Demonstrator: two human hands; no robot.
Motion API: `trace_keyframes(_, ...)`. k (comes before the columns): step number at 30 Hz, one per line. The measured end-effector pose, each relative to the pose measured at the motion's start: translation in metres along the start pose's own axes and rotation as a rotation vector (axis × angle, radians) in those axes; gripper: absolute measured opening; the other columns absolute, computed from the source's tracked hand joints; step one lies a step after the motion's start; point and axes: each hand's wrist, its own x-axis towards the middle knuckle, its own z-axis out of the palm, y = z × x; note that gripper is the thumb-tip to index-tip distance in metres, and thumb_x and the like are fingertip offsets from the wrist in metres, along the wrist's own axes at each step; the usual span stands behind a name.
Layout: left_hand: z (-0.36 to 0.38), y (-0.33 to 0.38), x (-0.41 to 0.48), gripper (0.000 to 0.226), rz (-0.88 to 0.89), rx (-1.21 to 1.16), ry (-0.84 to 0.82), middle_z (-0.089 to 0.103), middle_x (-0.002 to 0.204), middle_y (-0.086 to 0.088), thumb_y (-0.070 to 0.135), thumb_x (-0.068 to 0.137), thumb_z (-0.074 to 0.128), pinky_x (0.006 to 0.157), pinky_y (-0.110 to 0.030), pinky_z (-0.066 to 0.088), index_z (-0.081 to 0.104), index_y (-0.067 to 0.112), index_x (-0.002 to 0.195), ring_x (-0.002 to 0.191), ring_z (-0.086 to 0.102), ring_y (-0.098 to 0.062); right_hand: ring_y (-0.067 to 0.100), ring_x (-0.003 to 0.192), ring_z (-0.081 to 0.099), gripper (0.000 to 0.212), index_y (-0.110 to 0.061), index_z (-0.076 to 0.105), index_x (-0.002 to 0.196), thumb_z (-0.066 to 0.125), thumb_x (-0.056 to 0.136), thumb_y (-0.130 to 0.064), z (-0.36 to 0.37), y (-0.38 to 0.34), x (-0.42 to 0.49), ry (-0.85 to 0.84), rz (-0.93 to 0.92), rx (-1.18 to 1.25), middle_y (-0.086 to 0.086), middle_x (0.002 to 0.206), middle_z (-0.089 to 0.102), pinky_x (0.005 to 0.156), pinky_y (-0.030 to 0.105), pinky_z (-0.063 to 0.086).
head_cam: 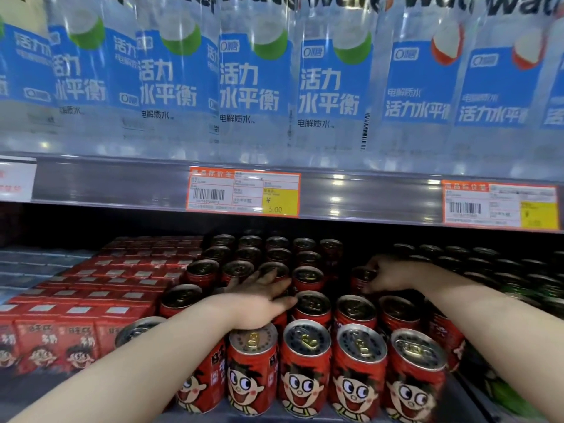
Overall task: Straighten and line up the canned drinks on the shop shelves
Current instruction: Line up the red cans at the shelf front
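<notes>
Red cans [306,366]: upright in rows on the lower shelf [274,415], right of the red cartons [100,288]. Left hand [259,303]: flat over can tops right of the cartons, fingers [274,283] spread wide, gripping nothing. Right hand [389,276]: farther right and deeper in, fingers curled round a rear can [360,279]. Dark cans [488,264]: rightmost. Water bottles [253,77]: shelf above the cartons.
</notes>
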Motion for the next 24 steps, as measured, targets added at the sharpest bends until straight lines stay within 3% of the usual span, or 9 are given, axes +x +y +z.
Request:
trace_keyframes(5, -0.001, 0.002, -0.003, 0.056, 0.0, 0.01, 0.004, -0.007, 0.158, 0.007, 0.057, 0.095, 0.02, 0.115, -0.047, -0.003, 0.009, 0.04, 0.147, 0.145, -0.007, -0.019, 0.022, 0.116, 0.05, 0.061, -0.018, 0.039, 0.133, 0.069, 0.081, -0.03, 0.002, -0.022, 0.003, -0.098, -0.131, 0.058, 0.008, 0.132, 0.048, 0.095, 0.029, 0.045)
trace_keyframes(11, 0.0, 0.0, -0.001, 0.055, 0.001, 0.0, -0.002, -0.007, 0.158, 0.007, 0.058, 0.095, 0.019, 0.115, -0.047, -0.004, 0.009, 0.041, 0.146, 0.145, -0.007, -0.02, 0.018, 0.123, 0.047, 0.054, -0.022, 0.045, 0.133, 0.066, 0.084, -0.033, -0.014, -0.005, -0.009, -0.116, -0.189, 0.212, 0.001, 0.136, 0.048, 0.101, 0.028, 0.04)
trace_keyframes(14, 0.0, -0.001, -0.001, 0.055, 0.003, -0.003, -0.001, -0.008, 0.158, 0.007, 0.058, 0.095, 0.019, 0.115, -0.047, -0.004, 0.008, 0.041, 0.146, 0.145, -0.008, -0.019, 0.016, 0.125, 0.043, 0.053, -0.024, 0.045, 0.134, 0.065, 0.085, -0.027, -0.035, 0.018, -0.029, -0.121, -0.142, -0.007, -0.001, 0.139, 0.044, 0.1, 0.024, 0.037)
trace_keyframes(19, 0.001, 0.001, 0.0, 0.055, 0.001, 0.005, 0.004, -0.008, 0.158, 0.007, 0.058, 0.095, 0.019, 0.115, -0.046, -0.003, 0.007, 0.042, 0.146, 0.145, -0.008, -0.018, 0.019, 0.13, 0.043, 0.072, -0.022, 0.035, 0.141, 0.072, 0.079, -0.023, -0.044, 0.044, -0.058, -0.511, 0.013, -0.307, -0.002, 0.143, 0.041, 0.106, 0.034, 0.04)
trace_keyframes(24, 0.001, 0.002, -0.001, 0.055, 0.004, 0.005, 0.003, -0.008, 0.158, 0.006, 0.058, 0.095, 0.018, 0.116, -0.047, -0.003, 0.007, 0.041, 0.146, 0.145, -0.008, -0.018, 0.019, 0.119, 0.051, 0.086, -0.028, 0.034, 0.14, 0.08, 0.067, -0.026, -0.035, 0.059, -0.05, -0.317, -0.026, -0.302, -0.002, 0.139, 0.046, 0.099, 0.036, 0.047)
